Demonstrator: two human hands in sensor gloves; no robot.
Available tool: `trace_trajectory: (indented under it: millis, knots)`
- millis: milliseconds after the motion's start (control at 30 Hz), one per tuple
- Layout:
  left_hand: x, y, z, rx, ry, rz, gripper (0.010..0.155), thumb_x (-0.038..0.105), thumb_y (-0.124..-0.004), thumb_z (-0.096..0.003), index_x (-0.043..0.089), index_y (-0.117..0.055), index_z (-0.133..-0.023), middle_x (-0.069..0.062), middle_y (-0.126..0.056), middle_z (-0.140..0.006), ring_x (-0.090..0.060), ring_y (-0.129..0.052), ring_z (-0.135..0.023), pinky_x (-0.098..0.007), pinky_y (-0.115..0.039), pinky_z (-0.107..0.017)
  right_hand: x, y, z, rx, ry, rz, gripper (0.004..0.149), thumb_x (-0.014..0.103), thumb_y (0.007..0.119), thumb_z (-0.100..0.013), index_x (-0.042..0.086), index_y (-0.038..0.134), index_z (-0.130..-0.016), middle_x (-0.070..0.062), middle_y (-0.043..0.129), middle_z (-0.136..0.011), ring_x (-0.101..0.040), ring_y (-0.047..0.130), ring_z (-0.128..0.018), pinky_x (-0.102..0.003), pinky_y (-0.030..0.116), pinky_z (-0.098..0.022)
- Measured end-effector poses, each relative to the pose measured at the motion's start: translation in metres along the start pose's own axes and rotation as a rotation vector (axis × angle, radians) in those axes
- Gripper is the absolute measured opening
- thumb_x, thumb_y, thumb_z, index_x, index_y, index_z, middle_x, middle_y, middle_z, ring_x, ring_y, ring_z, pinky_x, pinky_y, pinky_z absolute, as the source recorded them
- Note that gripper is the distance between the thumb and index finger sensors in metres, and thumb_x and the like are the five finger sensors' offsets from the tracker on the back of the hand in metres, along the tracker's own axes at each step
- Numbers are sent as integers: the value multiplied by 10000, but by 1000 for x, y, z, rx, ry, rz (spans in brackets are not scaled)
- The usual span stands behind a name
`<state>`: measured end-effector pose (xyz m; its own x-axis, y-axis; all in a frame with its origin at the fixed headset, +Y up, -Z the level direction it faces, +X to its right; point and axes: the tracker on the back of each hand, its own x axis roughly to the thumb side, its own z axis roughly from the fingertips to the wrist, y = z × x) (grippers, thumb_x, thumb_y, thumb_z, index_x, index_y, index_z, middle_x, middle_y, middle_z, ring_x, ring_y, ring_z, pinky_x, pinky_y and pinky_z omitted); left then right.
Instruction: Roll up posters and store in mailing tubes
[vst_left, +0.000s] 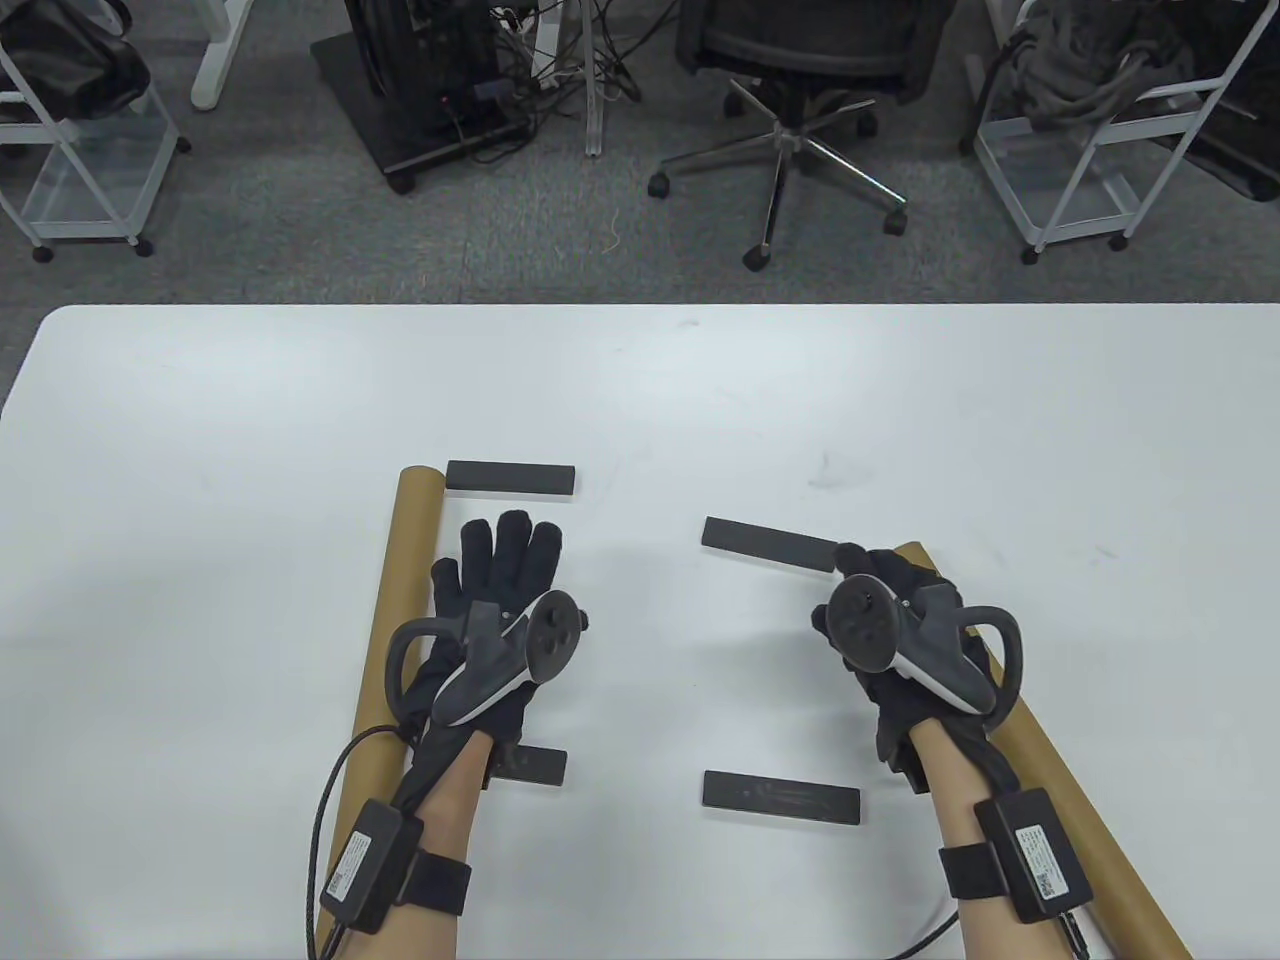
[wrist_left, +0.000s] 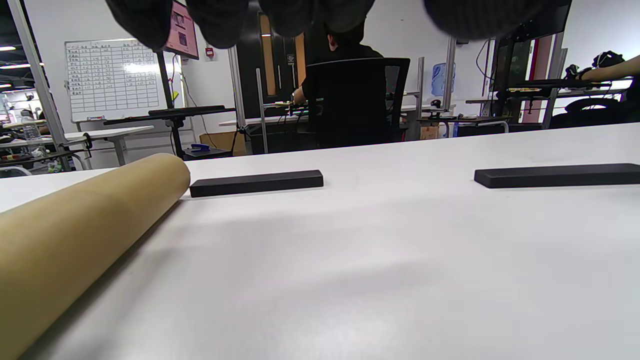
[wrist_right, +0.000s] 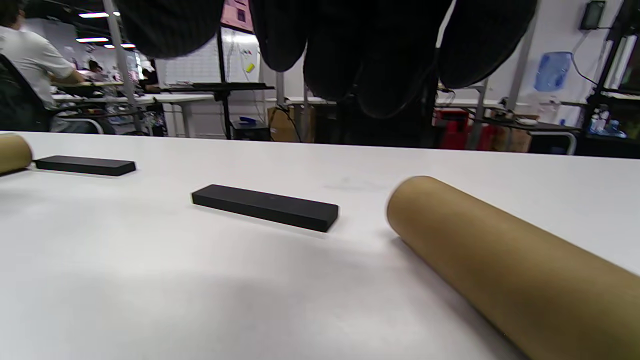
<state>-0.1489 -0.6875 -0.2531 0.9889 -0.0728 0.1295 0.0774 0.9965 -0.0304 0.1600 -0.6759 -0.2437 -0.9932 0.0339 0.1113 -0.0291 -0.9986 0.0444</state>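
Left hand (vst_left: 495, 610) hides one black bar (vst_left: 528, 765).

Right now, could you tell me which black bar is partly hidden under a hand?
The near-left black bar, partly covered by the left hand; the other three lie fully exposed.

Brown cardboard tubes (vst_left: 392, 600) — plain; black bars (vst_left: 511, 477); white table (vst_left: 700, 390); black gloves (vst_left: 500, 580) — grey trackers (vst_left: 520, 650).
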Motion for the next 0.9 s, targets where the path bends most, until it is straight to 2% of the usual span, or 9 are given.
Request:
trace_trajectory:
  millis: [200, 333, 900]
  knots:
    - [0, -1, 0, 17, 0, 4, 800, 598, -540, -524, 301, -277, -1219, -54, -284, -1323, -411, -403, -1210, -618, -462, -856, 1, 29, -1, -19, -43, -8, 586, 428, 653, -516, 140, 619, -1025, -144, 756, -1013, -425, 833, -873, -683, 651, -662]
    - [1, -5, -1, 8, -5, 3, 795, 596, -541, -525, 303, -284, -1218, -48, -295, -1323, -405, -415, -1211, -616, -467, -857, -7, 30, 3, -31, -52, -75, 582, 422, 651, -520, 131, 624, -1024, -153, 759, -1007, -429, 836, -865, -684, 656, -654]
    - [2, -8, 1, 14, -2, -16, 789, 593, -543, -525, 305, -294, -1216, -49, -299, -1322, -405, -420, -1209, -618, -471, -854, -6, 26, 8, -18, -54, -83, 588, 424, 650, -520, 131, 616, -1029, -156, 753, -1014, -432, 830, -870, -686, 651, -657]
